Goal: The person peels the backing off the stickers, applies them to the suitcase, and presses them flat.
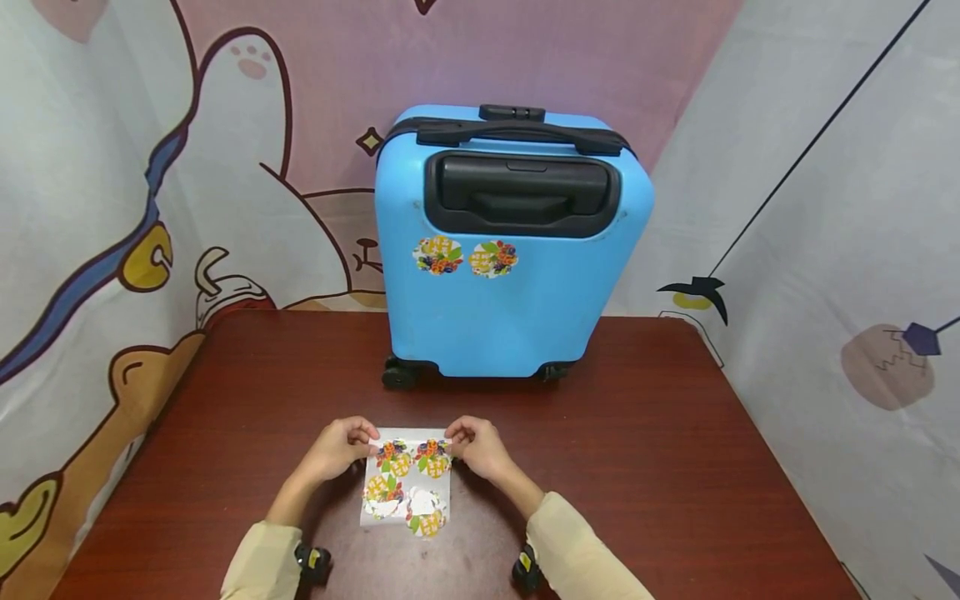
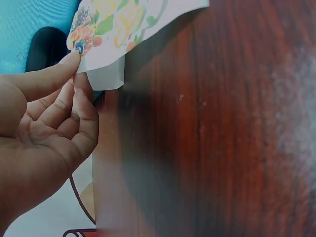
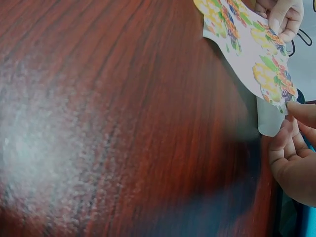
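Observation:
Between my two hands is a white sticker sheet (image 1: 402, 492) printed with round fruit stickers. My left hand (image 1: 335, 448) pinches its upper left edge between thumb and fingers. At the opposite upper corner, my right hand (image 1: 480, 448) pinches the sheet the same way. In the left wrist view the left thumb presses beside a fruit print, and a pale flap (image 2: 109, 75) hangs under the sheet. One fruit sticker (image 1: 426, 522) near the bottom juts past the sheet's lower edge. Two more round fruit stickers (image 1: 438, 255) are on the front of a blue suitcase (image 1: 495, 317).
The suitcase stands upright at the back of the brown wooden table (image 1: 637, 467), with a black handle recess (image 1: 522, 193) and dark wheels (image 1: 399, 373). Behind it hangs a cartoon-printed cloth (image 1: 315, 100). A dark wrist device (image 1: 313, 564) is on the left wrist.

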`<state>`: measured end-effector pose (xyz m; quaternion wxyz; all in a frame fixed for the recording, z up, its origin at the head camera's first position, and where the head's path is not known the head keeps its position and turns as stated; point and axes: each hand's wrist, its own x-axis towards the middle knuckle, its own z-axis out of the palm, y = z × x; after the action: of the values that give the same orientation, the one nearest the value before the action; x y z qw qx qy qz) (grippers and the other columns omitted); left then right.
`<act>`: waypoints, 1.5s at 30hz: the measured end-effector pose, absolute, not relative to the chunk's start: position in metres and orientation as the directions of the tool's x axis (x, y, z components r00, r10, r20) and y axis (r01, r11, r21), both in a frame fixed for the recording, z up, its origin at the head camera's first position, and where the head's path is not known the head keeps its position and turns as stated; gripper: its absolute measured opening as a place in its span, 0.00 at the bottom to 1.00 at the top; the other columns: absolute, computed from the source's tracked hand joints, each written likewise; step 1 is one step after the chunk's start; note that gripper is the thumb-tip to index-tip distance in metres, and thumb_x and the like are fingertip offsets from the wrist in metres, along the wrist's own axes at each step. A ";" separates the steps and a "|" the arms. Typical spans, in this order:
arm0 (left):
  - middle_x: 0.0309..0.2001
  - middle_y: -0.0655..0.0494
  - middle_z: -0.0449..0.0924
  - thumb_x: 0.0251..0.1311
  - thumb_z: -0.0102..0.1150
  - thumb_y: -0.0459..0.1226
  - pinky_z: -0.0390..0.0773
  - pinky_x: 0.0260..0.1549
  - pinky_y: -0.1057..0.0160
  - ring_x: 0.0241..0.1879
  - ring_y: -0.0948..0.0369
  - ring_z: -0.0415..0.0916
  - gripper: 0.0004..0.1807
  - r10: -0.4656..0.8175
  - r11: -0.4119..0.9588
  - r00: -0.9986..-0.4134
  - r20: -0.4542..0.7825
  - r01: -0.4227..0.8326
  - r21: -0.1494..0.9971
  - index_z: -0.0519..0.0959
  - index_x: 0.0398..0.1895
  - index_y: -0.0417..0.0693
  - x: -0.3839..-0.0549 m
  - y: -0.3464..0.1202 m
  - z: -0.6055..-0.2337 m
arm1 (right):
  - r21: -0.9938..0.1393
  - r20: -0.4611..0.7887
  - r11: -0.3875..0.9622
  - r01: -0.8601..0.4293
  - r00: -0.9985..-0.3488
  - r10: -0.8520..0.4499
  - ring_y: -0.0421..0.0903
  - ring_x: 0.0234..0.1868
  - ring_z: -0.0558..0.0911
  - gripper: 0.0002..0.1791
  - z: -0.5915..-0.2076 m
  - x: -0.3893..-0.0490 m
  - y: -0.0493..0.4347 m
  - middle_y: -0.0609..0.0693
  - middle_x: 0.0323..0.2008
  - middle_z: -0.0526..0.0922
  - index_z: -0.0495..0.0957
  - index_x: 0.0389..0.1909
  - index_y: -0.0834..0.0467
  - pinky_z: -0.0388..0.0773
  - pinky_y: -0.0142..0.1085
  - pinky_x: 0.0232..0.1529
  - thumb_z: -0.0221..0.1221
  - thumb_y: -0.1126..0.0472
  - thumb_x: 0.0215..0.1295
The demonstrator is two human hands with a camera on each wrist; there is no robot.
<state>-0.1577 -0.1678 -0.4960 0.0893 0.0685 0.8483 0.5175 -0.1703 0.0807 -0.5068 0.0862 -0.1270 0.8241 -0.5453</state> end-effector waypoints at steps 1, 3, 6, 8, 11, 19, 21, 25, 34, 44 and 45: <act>0.24 0.52 0.76 0.51 0.60 0.25 0.72 0.14 0.58 0.20 0.56 0.72 0.05 0.204 0.458 -0.975 -0.085 0.019 0.889 0.75 0.31 0.36 -0.158 -0.167 -0.496 | -0.917 -0.006 0.382 -0.115 -0.953 -0.302 0.38 0.19 0.69 0.07 -0.507 -0.170 0.081 0.48 0.21 0.74 0.77 0.29 0.65 0.67 0.28 0.17 0.60 0.76 0.50; 0.24 0.53 0.76 0.51 0.60 0.25 0.72 0.14 0.58 0.20 0.55 0.71 0.05 0.198 0.462 -0.976 -0.089 0.012 0.887 0.75 0.31 0.36 -0.157 -0.167 -0.495 | -0.909 -0.009 0.399 -0.117 -0.954 -0.300 0.38 0.20 0.69 0.06 -0.507 -0.169 0.081 0.48 0.21 0.74 0.77 0.29 0.64 0.67 0.28 0.17 0.61 0.75 0.50; 0.24 0.53 0.75 0.51 0.60 0.25 0.72 0.14 0.59 0.20 0.56 0.71 0.05 0.193 0.466 -0.977 -0.088 0.012 0.885 0.76 0.31 0.37 -0.156 -0.166 -0.496 | -0.896 -0.003 0.423 -0.131 -0.953 -0.302 0.38 0.20 0.70 0.06 -0.508 -0.168 0.080 0.47 0.20 0.73 0.77 0.28 0.64 0.68 0.28 0.18 0.61 0.75 0.49; 0.24 0.53 0.75 0.51 0.60 0.25 0.72 0.14 0.60 0.20 0.56 0.70 0.05 0.192 0.464 -0.978 -0.084 0.015 0.886 0.76 0.31 0.37 -0.155 -0.165 -0.496 | -0.891 0.003 0.432 -0.139 -0.953 -0.302 0.37 0.20 0.70 0.06 -0.507 -0.167 0.080 0.47 0.20 0.73 0.78 0.28 0.64 0.68 0.28 0.19 0.62 0.74 0.49; 0.24 0.53 0.75 0.51 0.60 0.25 0.72 0.14 0.59 0.19 0.56 0.70 0.05 0.189 0.461 -0.979 -0.081 0.016 0.887 0.76 0.32 0.37 -0.155 -0.164 -0.496 | -0.879 0.020 0.448 -0.161 -0.953 -0.302 0.37 0.19 0.70 0.06 -0.507 -0.167 0.078 0.46 0.19 0.73 0.78 0.28 0.64 0.69 0.28 0.19 0.63 0.73 0.48; 0.24 0.53 0.75 0.52 0.60 0.25 0.73 0.14 0.57 0.18 0.56 0.69 0.05 0.202 0.453 -0.977 -0.070 0.030 0.891 0.76 0.32 0.37 -0.155 -0.162 -0.495 | -0.847 0.039 0.503 -0.174 -0.963 -0.266 0.36 0.19 0.69 0.04 -0.506 -0.165 0.076 0.45 0.18 0.72 0.79 0.26 0.60 0.69 0.28 0.19 0.64 0.71 0.49; 0.24 0.53 0.75 0.52 0.60 0.25 0.73 0.13 0.58 0.18 0.56 0.70 0.05 0.208 0.452 -0.976 -0.059 0.042 0.891 0.76 0.32 0.37 -0.155 -0.161 -0.495 | -0.834 0.061 0.519 -0.190 -0.965 -0.255 0.36 0.20 0.70 0.05 -0.506 -0.165 0.076 0.45 0.19 0.73 0.79 0.24 0.60 0.69 0.28 0.21 0.64 0.71 0.49; 0.25 0.52 0.75 0.51 0.60 0.25 0.71 0.13 0.62 0.19 0.56 0.70 0.05 0.220 0.464 -0.975 -0.030 0.078 0.882 0.76 0.32 0.37 -0.156 -0.160 -0.494 | -0.811 0.092 0.547 -0.206 -0.969 -0.230 0.37 0.24 0.70 0.05 -0.506 -0.165 0.077 0.45 0.22 0.74 0.80 0.22 0.58 0.69 0.29 0.24 0.66 0.70 0.48; 0.23 0.55 0.75 0.50 0.61 0.25 0.70 0.18 0.65 0.22 0.60 0.70 0.08 0.183 0.500 -0.983 -0.017 0.078 0.863 0.77 0.34 0.39 -0.156 -0.158 -0.492 | -0.809 0.082 0.549 -0.211 -0.965 -0.249 0.37 0.24 0.72 0.06 -0.502 -0.165 0.077 0.45 0.23 0.75 0.78 0.21 0.60 0.70 0.29 0.25 0.65 0.71 0.49; 0.20 0.54 0.73 0.51 0.61 0.25 0.69 0.13 0.63 0.19 0.56 0.69 0.13 0.151 0.478 -0.987 -0.058 0.021 0.878 0.77 0.41 0.38 -0.156 -0.156 -0.491 | -0.819 0.068 0.534 -0.211 -0.959 -0.275 0.37 0.23 0.72 0.05 -0.499 -0.166 0.078 0.46 0.21 0.77 0.79 0.22 0.61 0.71 0.29 0.24 0.62 0.73 0.51; 0.20 0.54 0.73 0.51 0.61 0.25 0.69 0.13 0.63 0.18 0.56 0.69 0.13 0.150 0.477 -0.987 -0.062 0.017 0.878 0.76 0.42 0.38 -0.156 -0.156 -0.491 | -0.820 0.068 0.532 -0.212 -0.959 -0.277 0.37 0.23 0.72 0.05 -0.499 -0.167 0.079 0.47 0.21 0.78 0.79 0.22 0.61 0.71 0.29 0.24 0.62 0.73 0.51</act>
<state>-0.1559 -0.1558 -0.4910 0.0651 0.0488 0.8570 0.5088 -0.1665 0.0785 -0.4993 0.0350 -0.1396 0.8745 -0.4632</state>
